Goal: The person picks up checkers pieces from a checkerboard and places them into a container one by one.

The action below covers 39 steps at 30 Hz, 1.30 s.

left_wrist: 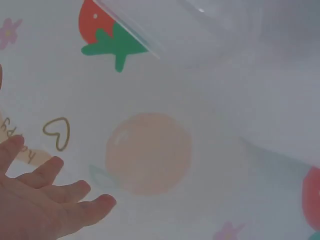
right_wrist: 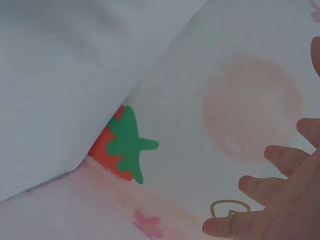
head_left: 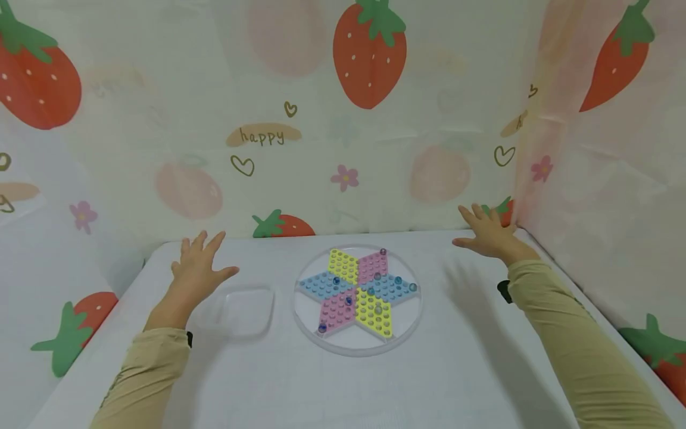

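My left hand is held up over the left part of the table, fingers spread and holding nothing. Just right of it and below sits a clear, shallow plastic tray. My right hand is raised near the back right corner, its fingers spread too and nothing in its grasp. Between the hands lies a round Chinese checkers board with a star of yellow, pink and blue sections. Several glass marbles sit scattered in its holes. Spread fingers also show in the left wrist view and the right wrist view.
A white cloth covers the table. Behind it and along both sides hang pale curtains printed with strawberries, hearts and flowers. The table's far edge runs close behind the board.
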{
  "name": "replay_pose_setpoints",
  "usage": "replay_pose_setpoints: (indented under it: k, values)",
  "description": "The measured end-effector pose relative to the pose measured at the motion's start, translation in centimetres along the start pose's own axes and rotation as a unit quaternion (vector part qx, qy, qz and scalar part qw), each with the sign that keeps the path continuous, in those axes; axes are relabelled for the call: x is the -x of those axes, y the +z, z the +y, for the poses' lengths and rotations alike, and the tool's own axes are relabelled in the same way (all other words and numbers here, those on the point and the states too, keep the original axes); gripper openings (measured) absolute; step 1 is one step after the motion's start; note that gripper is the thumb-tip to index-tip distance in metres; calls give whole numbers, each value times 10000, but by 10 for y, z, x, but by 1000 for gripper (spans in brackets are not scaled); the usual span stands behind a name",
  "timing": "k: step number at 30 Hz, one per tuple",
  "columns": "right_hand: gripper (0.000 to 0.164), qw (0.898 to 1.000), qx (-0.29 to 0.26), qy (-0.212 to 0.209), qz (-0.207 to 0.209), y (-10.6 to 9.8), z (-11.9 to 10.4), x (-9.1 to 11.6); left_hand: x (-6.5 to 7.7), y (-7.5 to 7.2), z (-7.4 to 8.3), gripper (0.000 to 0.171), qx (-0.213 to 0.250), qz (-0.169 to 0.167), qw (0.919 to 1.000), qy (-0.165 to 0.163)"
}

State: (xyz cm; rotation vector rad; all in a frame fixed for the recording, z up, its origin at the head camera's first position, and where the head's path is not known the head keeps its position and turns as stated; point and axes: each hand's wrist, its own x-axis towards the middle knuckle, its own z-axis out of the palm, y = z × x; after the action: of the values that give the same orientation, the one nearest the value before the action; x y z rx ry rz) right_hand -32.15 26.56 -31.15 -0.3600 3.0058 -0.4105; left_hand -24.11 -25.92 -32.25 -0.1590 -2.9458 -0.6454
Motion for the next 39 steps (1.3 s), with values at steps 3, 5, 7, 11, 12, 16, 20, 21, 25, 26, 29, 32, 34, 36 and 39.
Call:
replay_pose_setpoints:
  k: [3, 5, 7, 11, 12, 16, 20, 21, 25, 26, 29, 32, 34, 36, 39]
  values:
    - [79, 9996, -229, -146, 94, 2, 0, -2, -2, 3, -1, 75, 298, 29, 9995, 77]
    - [78, 9985, -440, -267, 169, 5, 0, -3, -3, 4, 0, 73, 600, 38, 9981, 122]
    - [77, 9957, -732, -506, 274, 9, 1, -4, -3, 6, 0, 70, 913, 53, 9957, 137]
    - [73, 9857, -1422, -788, 447, 17, 0, -6, -4, 9, 4, 63, 1413, 190, 9898, 64]
    - [72, 9828, -1583, -808, 495, 20, -1, -6, -4, 10, 5, 62, 1566, 213, 9874, 14]
    - [69, 9770, -1996, -538, 521, 32, -4, -5, -3, 16, 12, 58, 2211, 306, 9744, -252]
    - [67, 9699, -2357, -282, 546, 50, -5, -5, -2, 23, 20, 54, 2610, 337, 9639, -400]
    - [67, 9673, -2457, -243, 581, 55, -5, -6, -1, 25, 22, 53, 2674, 340, 9620, -438]
    - [67, 9497, -3037, -108, 757, 73, -9, -9, 3, 31, 31, 52, 2954, 402, 9521, -677]
    - [67, 9442, -3195, -87, 799, 77, -10, -10, 4, 32, 33, 51, 3037, 422, 9489, -745]
    - [66, 9278, -3631, -64, 858, 90, -13, -12, 5, 37, 41, 49, 3262, 463, 9397, -920]
    - [64, 9108, -4026, -40, 908, 101, -14, -14, 4, 43, 48, 48, 3510, 450, 9295, -1039]
    - [63, 9000, -4269, 15, 878, 109, -15, -15, 3, 47, 51, 47, 3624, 432, 9239, -1149]
    - [63, 8899, -4484, 81, 835, 117, -16, -16, 3, 51, 55, 46, 3720, 407, 9189, -1249]
    - [63, 8785, -4722, 206, 694, 126, -17, -17, 4, 57, 60, 44, 3808, 426, 9132, -1391]
